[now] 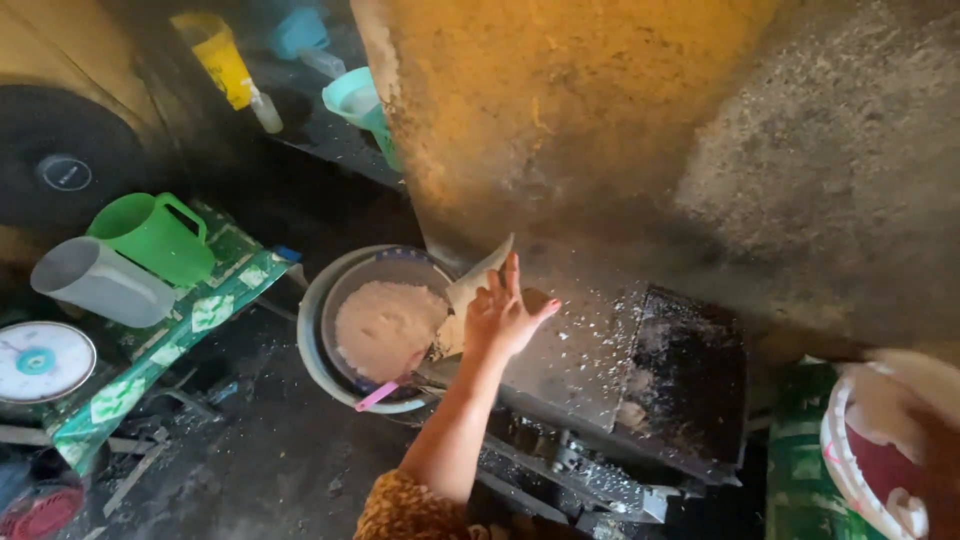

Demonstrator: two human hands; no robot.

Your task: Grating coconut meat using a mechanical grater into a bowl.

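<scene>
Left of the grey basin [312, 345], on a low bench with a green patterned cover [150, 365], stand a white dial scale [40, 360], a grey jug [95, 280] lying on its side and a green jug [150, 235]. Inside the basin sits a round sieve [345, 290] heaped with pale ground flour [385, 325], a pink handle [377, 396] poking over the near rim. Just right of the basin, the left hand [505, 315] has its fingers spread and apart, pressing a pale flat scraper or flap [475, 280] against the spout of the dark grinding machine [640, 390], whose sloped top is flecked with white meal. Well right of the basin, at the frame's edge, the right hand [935, 450] is blurred against a white bucket [850, 470] with a reddish inside; whether it grips the rim I cannot tell.

As a judgement: the flour pile already sits high in the sieve, so more coming off the spout could spill over its rim, or onto the dirty floor. The fingers are close to the machine's outlet, and a slip there could catch them. The bucket looks tilted and may shed its contents.
</scene>
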